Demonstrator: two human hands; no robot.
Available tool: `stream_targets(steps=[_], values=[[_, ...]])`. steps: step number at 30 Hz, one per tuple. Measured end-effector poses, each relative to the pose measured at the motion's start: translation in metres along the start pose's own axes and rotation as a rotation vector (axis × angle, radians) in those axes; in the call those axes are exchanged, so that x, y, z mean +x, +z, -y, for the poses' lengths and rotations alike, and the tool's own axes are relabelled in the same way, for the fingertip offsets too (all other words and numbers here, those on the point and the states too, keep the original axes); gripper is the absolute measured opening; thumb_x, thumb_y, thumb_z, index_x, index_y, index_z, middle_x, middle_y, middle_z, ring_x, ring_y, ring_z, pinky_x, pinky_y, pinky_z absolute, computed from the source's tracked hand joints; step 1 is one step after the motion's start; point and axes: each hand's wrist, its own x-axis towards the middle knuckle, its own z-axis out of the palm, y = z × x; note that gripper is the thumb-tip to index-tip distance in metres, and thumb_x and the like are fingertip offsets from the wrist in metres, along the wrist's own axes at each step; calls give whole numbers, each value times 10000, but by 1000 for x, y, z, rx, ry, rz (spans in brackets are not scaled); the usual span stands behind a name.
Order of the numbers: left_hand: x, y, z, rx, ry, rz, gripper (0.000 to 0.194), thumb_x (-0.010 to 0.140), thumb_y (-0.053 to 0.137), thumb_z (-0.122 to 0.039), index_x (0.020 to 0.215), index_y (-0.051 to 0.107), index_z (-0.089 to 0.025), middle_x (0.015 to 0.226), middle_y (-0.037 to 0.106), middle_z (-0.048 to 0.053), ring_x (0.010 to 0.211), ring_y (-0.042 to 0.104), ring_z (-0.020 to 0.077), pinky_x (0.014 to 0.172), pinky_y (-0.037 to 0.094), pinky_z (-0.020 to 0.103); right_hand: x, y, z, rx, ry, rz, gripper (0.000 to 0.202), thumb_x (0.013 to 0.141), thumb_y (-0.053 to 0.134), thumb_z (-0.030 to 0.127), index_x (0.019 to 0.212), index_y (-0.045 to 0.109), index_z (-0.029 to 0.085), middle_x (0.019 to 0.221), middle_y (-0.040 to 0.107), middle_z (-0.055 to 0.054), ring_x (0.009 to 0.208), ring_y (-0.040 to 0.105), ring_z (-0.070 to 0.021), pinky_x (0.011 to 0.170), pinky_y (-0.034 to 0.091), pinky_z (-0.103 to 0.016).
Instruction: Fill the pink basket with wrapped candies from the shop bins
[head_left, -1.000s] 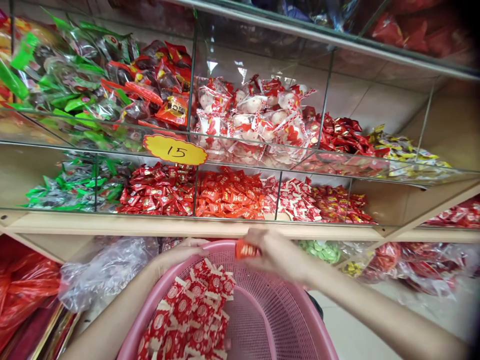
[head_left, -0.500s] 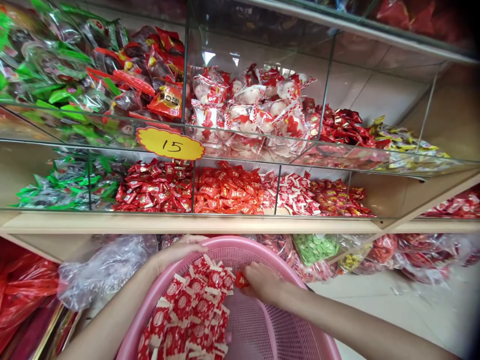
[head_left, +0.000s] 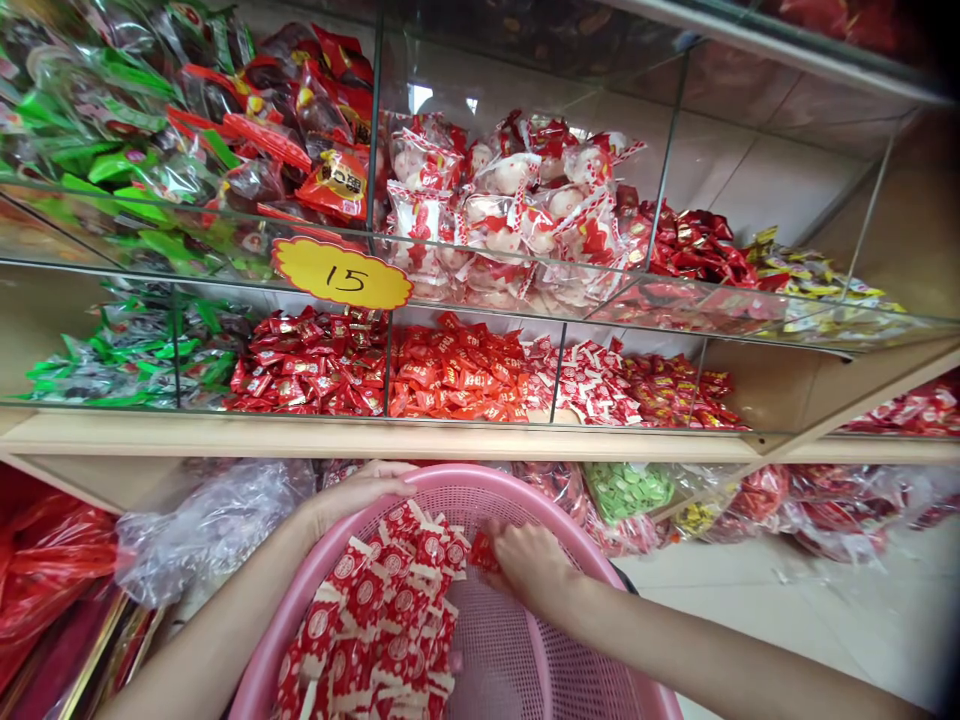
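A pink plastic basket (head_left: 504,482) with mesh walls sits in front of me below the shelf. My left hand (head_left: 360,492) grips its far left rim. Inside the basket, my right hand (head_left: 529,562) is closed around a red wrapped candy (head_left: 482,550), part of which sticks out past the fingers. The left half of the basket holds a heap of red and white candy packets (head_left: 382,615), just left of my right hand. Bare mesh shows beneath that hand.
Shelves with glass dividers hold wrapped sweets, including orange-red candies (head_left: 457,370) and red-and-white ones (head_left: 596,380). A yellow price tag (head_left: 342,273) reads 15. Clear plastic bags (head_left: 217,530) lie below at left, a bag of green candies (head_left: 630,490) at right.
The view has shifted slightly. My right hand stays in the basket with the red candy, its knuckles turned a little. My left hand keeps its place on the rim.
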Motion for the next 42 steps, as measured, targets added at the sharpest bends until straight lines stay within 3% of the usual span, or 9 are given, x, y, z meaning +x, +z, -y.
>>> stream_targets(steps=[4, 8, 13, 18, 25, 36, 39, 42], values=[[-1, 1, -2, -21, 34, 85, 432, 655, 599, -305, 1075, 573, -209, 838, 686, 6, 748, 620, 174, 675, 467, 250, -1, -1, 0, 29, -13, 43, 387, 698, 600, 313, 1017, 540, 101, 834, 636, -142, 750, 617, -233, 604, 485, -295], [-2, 1, -2, -24, 48, 97, 436, 662, 595, -311, 1085, 566, -207, 812, 687, 9, 730, 622, 166, 652, 467, 235, 2, -1, 1, 87, -7, 44, 367, 698, 590, 267, 1011, 539, 82, 867, 636, -127, 794, 607, -255, 632, 490, -323], [-3, 1, -1, -36, 40, 92, 448, 665, 596, -317, 1098, 554, -208, 837, 685, 15, 738, 623, 176, 645, 474, 247, 6, -3, 0, 151, 23, 30, 489, 681, 587, 415, 1046, 513, 98, 857, 636, -123, 797, 603, -266, 625, 479, -329], [-5, 2, -2, -24, 35, 71, 456, 649, 601, -325, 1086, 563, -201, 851, 683, 16, 761, 620, 180, 664, 473, 250, 5, -7, -5, 268, 61, 89, 447, 685, 531, 483, 978, 544, 145, 872, 631, -106, 796, 598, -248, 622, 456, -313], [-5, 4, -5, -9, 20, 34, 458, 620, 615, -335, 1059, 581, -209, 884, 678, 8, 780, 615, 187, 679, 470, 257, 7, -3, -12, 315, 68, 163, 356, 604, 641, 326, 907, 576, 150, 890, 616, -88, 815, 585, -221, 625, 434, -270], [-4, 1, -1, 51, 40, 7, 467, 631, 610, -346, 1072, 575, -196, 874, 673, 19, 797, 600, 187, 669, 453, 241, 6, -6, -1, 271, 75, 140, 590, 639, 643, 271, 1165, 423, 116, 941, 607, -115, 844, 576, -236, 642, 438, -291], [-4, 0, 0, 32, 71, 68, 464, 655, 587, -337, 1089, 561, -175, 857, 673, 25, 785, 603, 186, 688, 450, 254, 2, -23, -3, 196, 47, 71, 599, 668, 622, 331, 1174, 413, 88, 908, 613, -134, 839, 573, -250, 641, 423, -299], [-3, 0, -2, 41, 124, 111, 420, 666, 572, -311, 1061, 581, -166, 859, 673, 22, 801, 600, 183, 723, 438, 253, 0, -65, -15, 201, -18, -87, 331, 752, 522, 353, 981, 533, 115, 861, 613, -116, 795, 569, -212, 624, 393, -274]])
